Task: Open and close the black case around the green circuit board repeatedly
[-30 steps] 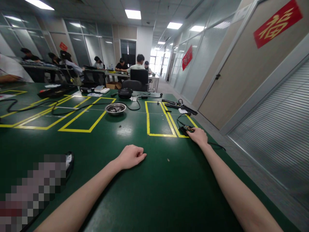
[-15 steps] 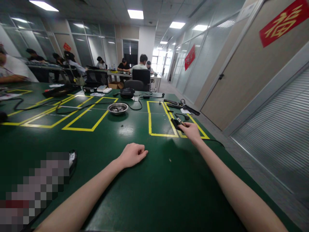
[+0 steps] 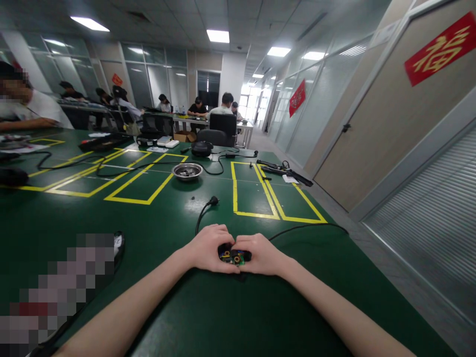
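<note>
An opened power adapter [image 3: 235, 257], a black housing with a green circuit board and copper-ringed coils showing, is between my two hands near the middle of the green table. My left hand [image 3: 212, 250] is closed around its left end. At the right end, my right hand [image 3: 262, 254] grips it, the thumbs and fingers of both hands nearly meeting. A short black cord with a plug [image 3: 213, 201] comes out past my left hand and lies on the table. Another black cable [image 3: 297, 227] runs from my right hand toward the table's right edge. My fingers hide much of the housing.
A metal bowl [image 3: 187, 171] with small parts stands ahead, left of centre. Yellow tape rectangles [image 3: 256, 215] mark the table. Long black parts [image 3: 288, 172] lie at the far right. A blurred-out device [image 3: 74, 287] sits near left. A person [image 3: 33, 106] sits at the far left.
My right hand has brought the adapter from the taped area at the right back to the middle, the plug and cord coming along. My left hand has taken hold of it too.
</note>
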Tool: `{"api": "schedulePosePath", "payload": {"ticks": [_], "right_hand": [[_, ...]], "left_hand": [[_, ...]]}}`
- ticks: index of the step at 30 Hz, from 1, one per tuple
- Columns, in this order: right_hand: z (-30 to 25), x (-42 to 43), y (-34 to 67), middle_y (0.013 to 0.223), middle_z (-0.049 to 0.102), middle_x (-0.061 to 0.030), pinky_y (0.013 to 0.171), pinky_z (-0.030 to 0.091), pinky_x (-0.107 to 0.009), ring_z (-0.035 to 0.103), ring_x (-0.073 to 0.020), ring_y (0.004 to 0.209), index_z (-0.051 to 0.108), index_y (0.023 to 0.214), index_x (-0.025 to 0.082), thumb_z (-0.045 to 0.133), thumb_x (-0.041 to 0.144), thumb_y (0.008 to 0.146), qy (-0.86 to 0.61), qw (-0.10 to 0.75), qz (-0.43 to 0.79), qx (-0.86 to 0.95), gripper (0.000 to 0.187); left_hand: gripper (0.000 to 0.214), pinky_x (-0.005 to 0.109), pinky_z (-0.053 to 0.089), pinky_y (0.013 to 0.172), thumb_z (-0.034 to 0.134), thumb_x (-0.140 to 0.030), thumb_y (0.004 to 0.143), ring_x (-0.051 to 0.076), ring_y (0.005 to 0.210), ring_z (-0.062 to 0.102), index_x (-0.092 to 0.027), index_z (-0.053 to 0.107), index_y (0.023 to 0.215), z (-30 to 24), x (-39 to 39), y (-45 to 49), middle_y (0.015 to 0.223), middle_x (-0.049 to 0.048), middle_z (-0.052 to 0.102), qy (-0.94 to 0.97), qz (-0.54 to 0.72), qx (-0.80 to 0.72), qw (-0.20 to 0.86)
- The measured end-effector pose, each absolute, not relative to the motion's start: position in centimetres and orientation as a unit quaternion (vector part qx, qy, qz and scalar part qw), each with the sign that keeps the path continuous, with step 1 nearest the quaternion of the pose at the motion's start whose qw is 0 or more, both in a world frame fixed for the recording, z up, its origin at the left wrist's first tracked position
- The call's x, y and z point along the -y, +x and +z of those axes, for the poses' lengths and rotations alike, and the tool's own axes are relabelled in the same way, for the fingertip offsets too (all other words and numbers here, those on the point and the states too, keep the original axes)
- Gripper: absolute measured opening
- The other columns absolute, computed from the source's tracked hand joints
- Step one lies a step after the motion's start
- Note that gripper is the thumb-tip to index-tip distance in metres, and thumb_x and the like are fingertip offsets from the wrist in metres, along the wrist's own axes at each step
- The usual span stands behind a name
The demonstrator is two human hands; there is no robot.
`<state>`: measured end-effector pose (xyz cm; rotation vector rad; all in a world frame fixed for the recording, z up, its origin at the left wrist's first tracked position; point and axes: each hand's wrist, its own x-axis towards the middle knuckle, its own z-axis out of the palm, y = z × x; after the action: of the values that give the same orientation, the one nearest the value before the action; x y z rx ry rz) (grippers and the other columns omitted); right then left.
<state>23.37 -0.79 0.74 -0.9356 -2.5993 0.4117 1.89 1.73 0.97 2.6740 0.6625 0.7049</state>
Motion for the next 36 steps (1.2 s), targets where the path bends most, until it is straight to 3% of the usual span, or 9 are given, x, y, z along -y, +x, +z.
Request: {"api": "schedulePosePath", "payload": {"ticks": [4, 8, 13, 17, 23, 31, 36], "right_hand": [[1.9, 2.1, 24.5, 0.105, 0.069, -0.0064, 0.073, 0.053, -0.028, 0.067, -0.019, 0.084, 0.072, 0.113, 0.021, 0.078, 0.025, 0.074, -0.356, 0.239, 0.177, 0.886, 0.04], [1.8, 2.5, 25.1, 0.094, 0.07, -0.0052, 0.057, 0.05, -0.025, 0.065, -0.0163, 0.073, 0.074, 0.101, 0.021, 0.067, 0.016, 0.08, -0.381, 0.276, 0.199, 0.86, 0.023], [0.2, 2.1, 24.6, 0.082, 0.069, -0.0038, 0.062, 0.049, -0.027, 0.064, -0.016, 0.069, 0.075, 0.093, 0.019, 0.064, 0.015, 0.087, -0.411, 0.32, 0.165, 0.838, 0.014], [-0.6, 2.2, 23.9, 0.076, 0.069, -0.0034, 0.058, 0.046, -0.027, 0.062, -0.016, 0.063, 0.076, 0.091, 0.019, 0.065, 0.018, 0.087, -0.446, 0.345, 0.16, 0.81, 0.011], [-1.2, 2.1, 23.4, 0.08, 0.074, -0.0038, 0.061, 0.049, -0.027, 0.068, -0.0175, 0.07, 0.075, 0.09, 0.02, 0.065, 0.017, 0.086, -0.473, 0.378, 0.178, 0.776, 0.011], [-2.2, 1.9, 23.0, 0.086, 0.071, -0.0055, 0.065, 0.052, -0.029, 0.068, -0.0188, 0.074, 0.074, 0.089, 0.02, 0.062, 0.016, 0.088, -0.452, 0.324, 0.1, 0.825, 0.012], [-1.1, 1.9, 23.9, 0.09, 0.07, -0.0065, 0.07, 0.054, -0.033, 0.066, -0.021, 0.079, 0.074, 0.102, 0.021, 0.062, 0.019, 0.089, -0.435, 0.297, 0.09, 0.845, 0.018]], "left_hand": [[0.044, 0.029, 0.045, 0.073, 0.084, -0.056, 0.067, 0.022, 0.088, 0.059, -0.02, 0.069, 0.087, 1.2, -1.9, 1.8, 0.084, 0.0035, 0.067, 0.938, 0.193, -0.252, 0.142], [0.046, 0.029, 0.047, 0.075, 0.085, -0.054, 0.067, 0.024, 0.095, 0.061, -0.021, 0.072, 0.095, 1.7, -1.9, 1.4, 0.097, 0.0048, 0.066, 0.932, 0.153, -0.307, 0.121], [0.055, 0.03, 0.048, 0.071, 0.081, -0.056, 0.07, 0.021, 0.079, 0.067, -0.023, 0.072, 0.114, 2.4, -1.5, 1.1, 0.111, 0.005, 0.063, 0.913, 0.106, -0.375, 0.12], [0.064, 0.032, 0.05, 0.075, 0.08, -0.059, 0.068, 0.025, 0.086, 0.07, -0.024, 0.07, 0.121, 2.9, -1.5, 1.0, 0.117, 0.0061, 0.063, 0.918, 0.074, -0.373, 0.113], [0.085, 0.033, 0.05, 0.076, 0.081, -0.071, 0.058, 0.027, 0.085, 0.07, -0.023, 0.065, 0.128, 3.1, -1.4, 1.0, 0.122, 0.0076, 0.062, 0.923, 0.053, -0.364, 0.109], [0.037, 0.028, 0.047, 0.074, 0.075, -0.052, 0.078, 0.02, 0.084, 0.066, -0.022, 0.071, 0.099, 1.6, -1.9, 1.2, 0.105, 0.0037, 0.066, 0.914, 0.143, -0.356, 0.133], [0.034, 0.026, 0.046, 0.069, 0.073, -0.049, 0.079, 0.016, 0.075, 0.061, -0.021, 0.07, 0.098, 1.5, -2.4, 1.0, 0.101, 0.0031, 0.063, 0.903, 0.18, -0.348, 0.174]]}}
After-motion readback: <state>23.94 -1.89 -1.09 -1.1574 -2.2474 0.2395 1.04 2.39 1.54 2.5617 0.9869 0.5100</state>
